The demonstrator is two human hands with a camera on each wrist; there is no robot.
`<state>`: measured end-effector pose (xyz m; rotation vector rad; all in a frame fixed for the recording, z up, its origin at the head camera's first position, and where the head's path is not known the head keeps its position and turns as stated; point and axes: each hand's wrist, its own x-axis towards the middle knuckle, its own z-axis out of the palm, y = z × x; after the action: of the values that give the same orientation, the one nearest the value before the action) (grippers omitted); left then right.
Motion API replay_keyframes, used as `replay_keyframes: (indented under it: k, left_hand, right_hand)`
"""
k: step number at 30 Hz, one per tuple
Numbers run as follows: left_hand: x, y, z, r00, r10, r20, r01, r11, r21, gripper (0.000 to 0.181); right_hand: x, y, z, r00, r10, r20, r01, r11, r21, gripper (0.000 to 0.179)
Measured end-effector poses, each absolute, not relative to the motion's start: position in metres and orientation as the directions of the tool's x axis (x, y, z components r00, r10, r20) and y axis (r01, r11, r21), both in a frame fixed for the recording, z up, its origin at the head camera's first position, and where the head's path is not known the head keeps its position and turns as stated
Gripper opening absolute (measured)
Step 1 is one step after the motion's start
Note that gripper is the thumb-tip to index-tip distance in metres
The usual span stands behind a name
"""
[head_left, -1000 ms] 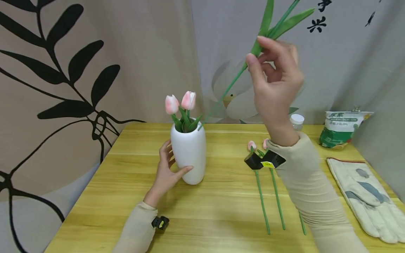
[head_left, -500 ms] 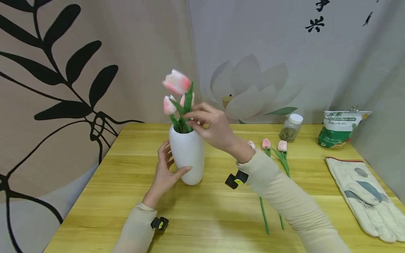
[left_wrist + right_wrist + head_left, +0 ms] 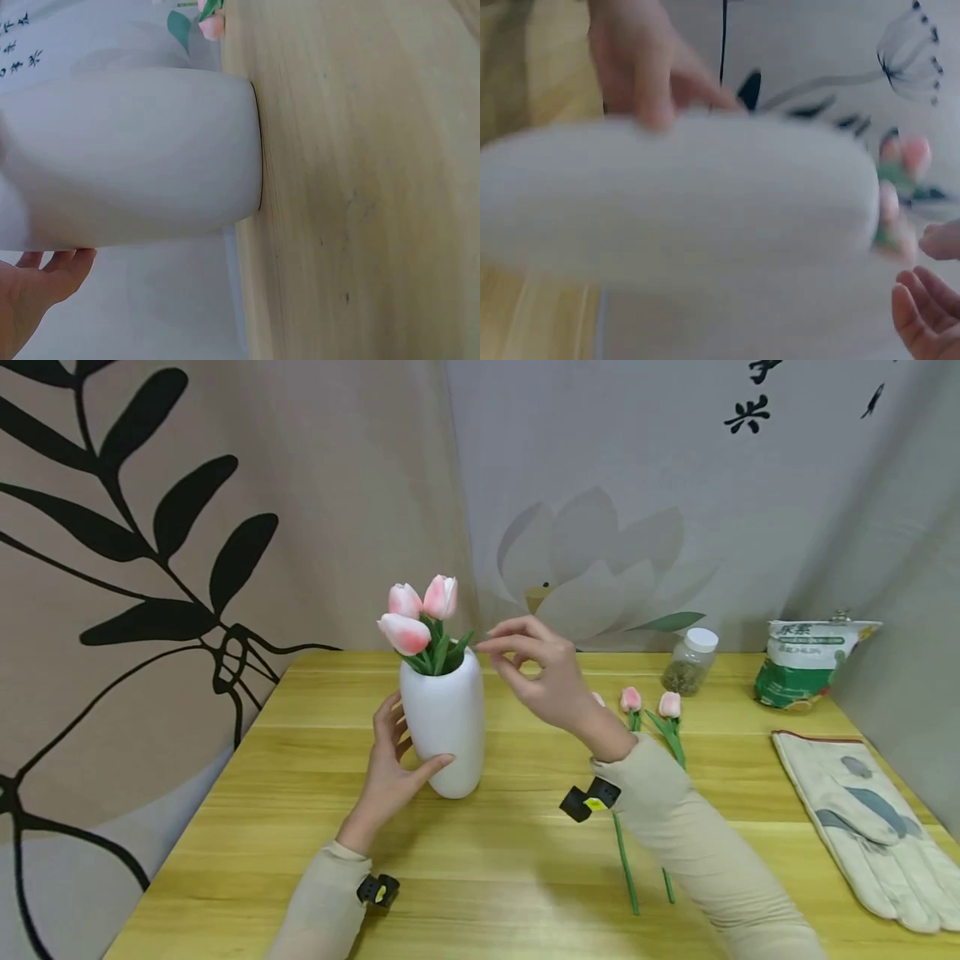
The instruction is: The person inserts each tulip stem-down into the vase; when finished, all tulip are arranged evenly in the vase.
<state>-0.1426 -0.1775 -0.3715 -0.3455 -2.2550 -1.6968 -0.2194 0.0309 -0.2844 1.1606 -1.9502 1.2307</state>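
Note:
A white vase (image 3: 444,731) stands upright on the wooden table with three pink-and-white tulips (image 3: 405,633) in its mouth. The left hand (image 3: 392,777) holds the vase from its left side, thumb across the front and fingers round the back. In the left wrist view, the base of the vase (image 3: 150,150) meets the tabletop. Just right of the rim, the right hand (image 3: 542,675) hovers in the air with loosely bent fingers and nothing between them. The right wrist view, blurred, shows this hand's fingers (image 3: 926,315) apart from the tulip heads (image 3: 915,156).
More tulips (image 3: 631,700) lie on the table (image 3: 517,860) at the right, partly hidden by the right forearm. Behind them are a lidded jar (image 3: 686,667) and a green-and-white bag (image 3: 808,667). Work gloves (image 3: 862,835) lie along the right side. A patterned curtain (image 3: 360,485) hangs behind.
The right hand brought a tulip down from high on the right into the vase, let go of it and drew back slightly to the right. The left hand stays on the vase.

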Motion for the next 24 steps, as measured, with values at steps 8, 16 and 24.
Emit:
replay_keyframes:
  k: [8, 16, 24]
  left_hand:
    - [-0.142, -0.174, -0.372, -0.928, 0.002, 0.373, 0.360, 0.269, 0.893, 0.095]
    - [-0.140, -0.175, -0.374, -0.931, 0.007, 0.366, 0.354, 0.268, 0.896, 0.095]
    - [-0.142, -0.176, -0.373, -0.927, 0.007, 0.374, 0.362, 0.270, 0.892, 0.095]
  right_hand:
    - [-0.251, 0.125, -0.349, -0.892, -0.395, 0.218, -0.441, 0.660, -0.608, 0.018]
    - [-0.251, 0.157, -0.423, -0.921, -0.379, -0.088, -0.261, 0.771, -0.581, 0.021]
    - [-0.243, 0.137, -0.434, -0.938, -0.343, -0.050, -0.247, 0.762, -0.599, 0.026]
